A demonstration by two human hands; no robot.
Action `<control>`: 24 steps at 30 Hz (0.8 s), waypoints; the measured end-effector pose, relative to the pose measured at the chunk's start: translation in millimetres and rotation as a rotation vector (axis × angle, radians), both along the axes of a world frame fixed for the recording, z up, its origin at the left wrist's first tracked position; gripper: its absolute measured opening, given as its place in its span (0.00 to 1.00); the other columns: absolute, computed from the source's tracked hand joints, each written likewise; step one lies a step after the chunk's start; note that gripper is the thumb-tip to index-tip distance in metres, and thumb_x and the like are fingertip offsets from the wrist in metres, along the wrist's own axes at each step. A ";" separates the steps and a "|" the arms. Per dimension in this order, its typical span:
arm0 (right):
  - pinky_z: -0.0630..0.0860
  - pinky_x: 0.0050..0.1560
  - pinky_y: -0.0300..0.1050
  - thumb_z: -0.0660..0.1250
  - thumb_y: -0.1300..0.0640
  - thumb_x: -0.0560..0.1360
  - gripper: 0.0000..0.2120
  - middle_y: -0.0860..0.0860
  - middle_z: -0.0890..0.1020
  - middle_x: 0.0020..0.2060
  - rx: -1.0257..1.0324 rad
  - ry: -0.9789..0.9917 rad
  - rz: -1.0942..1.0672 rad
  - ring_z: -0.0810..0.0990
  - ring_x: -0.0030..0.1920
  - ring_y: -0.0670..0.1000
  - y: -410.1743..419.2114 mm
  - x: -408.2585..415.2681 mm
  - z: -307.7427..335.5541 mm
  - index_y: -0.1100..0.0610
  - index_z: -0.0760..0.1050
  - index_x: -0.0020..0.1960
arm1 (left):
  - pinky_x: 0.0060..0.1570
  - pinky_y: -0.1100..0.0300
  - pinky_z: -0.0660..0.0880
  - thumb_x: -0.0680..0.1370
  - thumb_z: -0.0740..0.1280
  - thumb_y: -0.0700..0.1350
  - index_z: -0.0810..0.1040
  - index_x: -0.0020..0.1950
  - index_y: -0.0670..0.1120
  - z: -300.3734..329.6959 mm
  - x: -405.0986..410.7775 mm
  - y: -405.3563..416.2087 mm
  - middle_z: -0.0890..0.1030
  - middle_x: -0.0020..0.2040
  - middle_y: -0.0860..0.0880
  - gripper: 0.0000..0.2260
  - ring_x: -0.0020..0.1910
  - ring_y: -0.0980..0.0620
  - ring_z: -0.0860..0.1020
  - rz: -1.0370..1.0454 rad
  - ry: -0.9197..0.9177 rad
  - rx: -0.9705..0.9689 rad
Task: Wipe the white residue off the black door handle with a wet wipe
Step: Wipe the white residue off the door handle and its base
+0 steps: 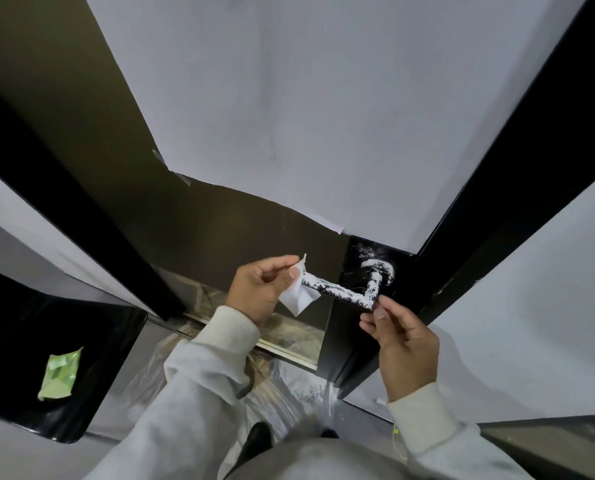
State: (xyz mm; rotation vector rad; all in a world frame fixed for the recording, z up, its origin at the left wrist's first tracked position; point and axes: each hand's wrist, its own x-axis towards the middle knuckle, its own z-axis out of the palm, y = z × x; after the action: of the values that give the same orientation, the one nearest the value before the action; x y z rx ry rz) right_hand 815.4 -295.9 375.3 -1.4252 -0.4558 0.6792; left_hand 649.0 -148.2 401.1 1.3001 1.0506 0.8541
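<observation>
The black door handle point(344, 293) sticks out from a black plate on the door, its lever and round base streaked with white residue. My left hand point(259, 289) pinches a white wet wipe point(298, 299) against the lever's free left end. My right hand point(401, 336) is just below the lever's bend near the plate, fingers curled with the fingertips close to the handle; I cannot tell whether they touch it.
A white sheet point(306, 116) is taped over the door above the handle. A black door frame point(518, 188) runs up the right side. At lower left a green wipe packet point(60, 374) lies on a black seat. Clear plastic sheeting point(289, 386) covers the floor below.
</observation>
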 end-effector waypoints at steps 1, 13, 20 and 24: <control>0.83 0.49 0.41 0.67 0.65 0.79 0.11 0.52 0.88 0.40 0.000 -0.034 -0.011 0.88 0.43 0.52 0.2 0.3 2.6 0.59 0.81 0.59 | 0.50 0.50 0.81 0.76 0.72 0.39 0.86 0.51 0.51 1.5 0.0 0.6 0.87 0.46 0.51 0.08 0.46 0.52 0.84 -0.019 0.031 0.015; 0.84 0.50 0.48 0.66 0.66 0.79 0.11 0.51 0.87 0.39 -0.039 -0.086 -0.014 0.87 0.41 0.53 1.3 1.7 7.7 0.56 0.82 0.56 | 0.45 0.45 0.77 0.78 0.70 0.40 0.85 0.45 0.45 -6.2 -6.3 19.1 0.83 0.42 0.45 0.05 0.42 0.46 0.79 -0.134 0.022 0.003; 0.83 0.53 0.56 0.66 0.67 0.79 0.11 0.55 0.87 0.39 -0.033 -0.063 -0.013 0.87 0.42 0.55 1.7 1.8 6.6 0.57 0.83 0.56 | 0.44 0.56 0.78 0.78 0.71 0.42 0.85 0.42 0.47 7.3 2.1 25.2 0.84 0.38 0.53 0.06 0.39 0.53 0.80 -0.228 0.181 0.103; 0.82 0.53 0.59 0.66 0.67 0.79 0.11 0.54 0.87 0.39 -0.021 -0.049 -0.033 0.87 0.42 0.55 1.6 0.3 5.8 0.57 0.83 0.55 | 0.43 0.59 0.77 0.75 0.73 0.53 0.86 0.39 0.49 14.0 10.3 23.4 0.84 0.35 0.55 0.09 0.39 0.52 0.82 -0.130 0.406 0.149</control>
State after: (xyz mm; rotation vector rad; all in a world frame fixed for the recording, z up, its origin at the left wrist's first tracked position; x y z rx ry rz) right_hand 815.7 -294.3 381.1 -1.4688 -0.4632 0.6253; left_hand 659.3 -124.8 415.2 1.6954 1.2167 0.5905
